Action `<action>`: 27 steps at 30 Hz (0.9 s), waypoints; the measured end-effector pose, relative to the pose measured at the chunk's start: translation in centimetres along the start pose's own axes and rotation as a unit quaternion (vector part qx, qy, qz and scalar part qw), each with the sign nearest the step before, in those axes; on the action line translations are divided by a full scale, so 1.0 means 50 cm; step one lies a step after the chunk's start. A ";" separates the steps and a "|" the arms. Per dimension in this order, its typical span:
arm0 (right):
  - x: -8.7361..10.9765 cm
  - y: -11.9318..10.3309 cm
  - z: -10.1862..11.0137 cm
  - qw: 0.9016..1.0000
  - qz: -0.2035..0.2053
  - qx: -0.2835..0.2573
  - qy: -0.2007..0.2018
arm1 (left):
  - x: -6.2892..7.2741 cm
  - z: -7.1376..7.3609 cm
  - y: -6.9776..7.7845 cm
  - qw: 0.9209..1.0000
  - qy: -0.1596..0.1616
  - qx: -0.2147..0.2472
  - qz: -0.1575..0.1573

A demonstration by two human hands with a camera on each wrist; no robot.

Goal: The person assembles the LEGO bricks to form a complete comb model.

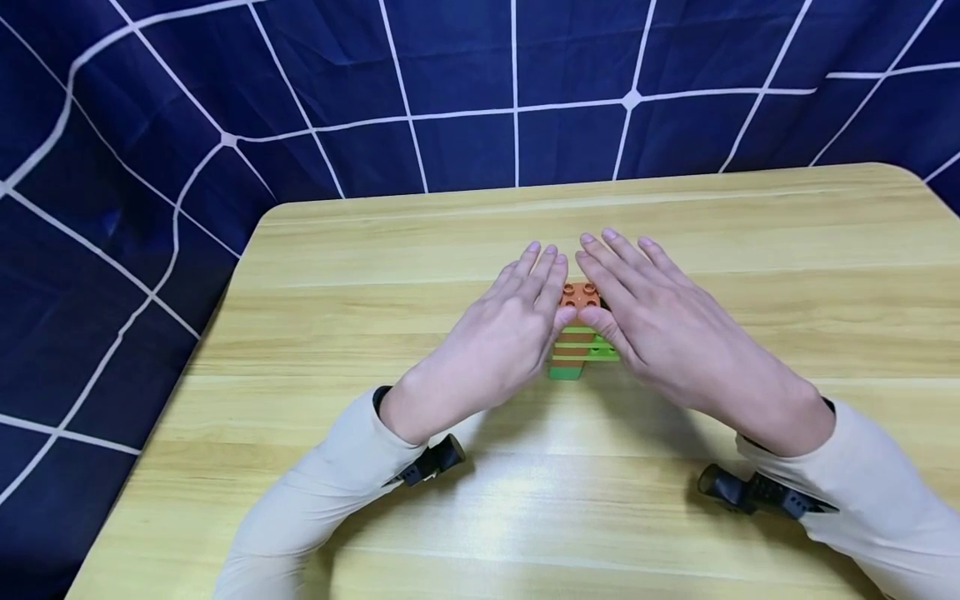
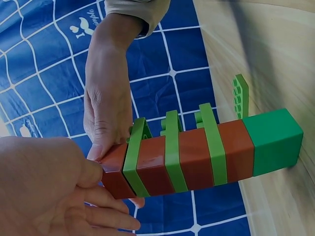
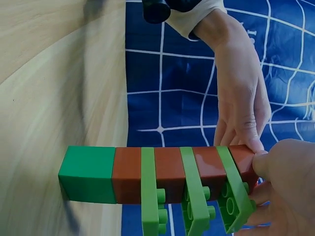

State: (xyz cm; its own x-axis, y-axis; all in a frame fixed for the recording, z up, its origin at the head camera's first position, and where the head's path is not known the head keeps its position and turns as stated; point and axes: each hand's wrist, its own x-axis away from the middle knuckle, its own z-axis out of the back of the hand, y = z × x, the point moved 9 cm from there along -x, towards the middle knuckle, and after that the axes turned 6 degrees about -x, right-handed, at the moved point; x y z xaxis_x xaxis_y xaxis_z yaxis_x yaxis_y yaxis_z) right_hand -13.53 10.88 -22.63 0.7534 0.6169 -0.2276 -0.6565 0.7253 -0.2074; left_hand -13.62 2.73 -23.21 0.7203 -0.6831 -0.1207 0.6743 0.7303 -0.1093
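Note:
A tower of toy building bricks [image 1: 567,364] stands upright on the table, with a dark green brick [image 2: 275,140] at its base. Above it, brown bricks [image 3: 170,169] alternate with light green plates [image 3: 148,187] that stick out to the right side. An orange-brown brick [image 1: 577,293] with studs tops it, slightly tilted in the right wrist view. My left hand [image 1: 498,337] lies at its left with straight fingers, thumb touching the near side. My right hand [image 1: 663,333] mirrors it at the right, fingers straight, thumb at the brick's near corner. The hands partly cover the top.
A light green studded plate [image 2: 240,96] shows apart from the tower, near the tabletop in the left wrist view. The wooden table [image 1: 300,333] extends around the tower. A dark blue cloth with white lines [image 1: 465,83] hangs behind the table and at its left.

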 end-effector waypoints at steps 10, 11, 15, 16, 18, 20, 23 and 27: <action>0.004 0.002 -0.002 1.000 -0.015 0.001 -0.003 | -0.001 0.001 0.002 1.000 0.011 -0.001 -0.006; 0.003 0.002 -0.003 1.000 -0.016 0.001 -0.003 | -0.001 0.000 0.002 1.000 0.012 -0.001 -0.005; 0.001 0.003 -0.003 1.000 -0.019 0.003 0.000 | -0.001 0.001 -0.001 1.000 0.019 0.002 -0.003; 0.001 0.003 -0.002 1.000 -0.019 0.003 0.002 | -0.001 0.002 -0.001 1.000 0.021 0.004 -0.004; 0.001 0.004 0.000 1.000 -0.019 0.004 0.005 | -0.001 0.004 -0.001 1.000 0.025 0.009 -0.004; 0.001 0.004 0.002 1.000 -0.016 0.001 0.009 | -0.001 0.006 -0.002 1.000 0.028 0.011 -0.002; 0.001 0.006 0.004 1.000 -0.016 -0.012 0.008 | 0.000 0.007 -0.001 1.000 0.026 0.007 0.001; 0.006 0.014 0.006 0.999 -0.022 -0.024 -0.011 | 0.003 0.005 0.004 1.000 0.019 0.000 0.003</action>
State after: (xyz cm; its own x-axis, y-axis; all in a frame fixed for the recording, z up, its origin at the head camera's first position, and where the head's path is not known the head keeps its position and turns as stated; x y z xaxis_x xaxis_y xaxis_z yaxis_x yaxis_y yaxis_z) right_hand -13.74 11.67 -22.56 0.7814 0.5922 -0.1968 -0.6239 0.7361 -0.2625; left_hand -13.35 2.76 -23.01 0.7170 -0.6787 -0.1591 0.6707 0.7338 -0.1080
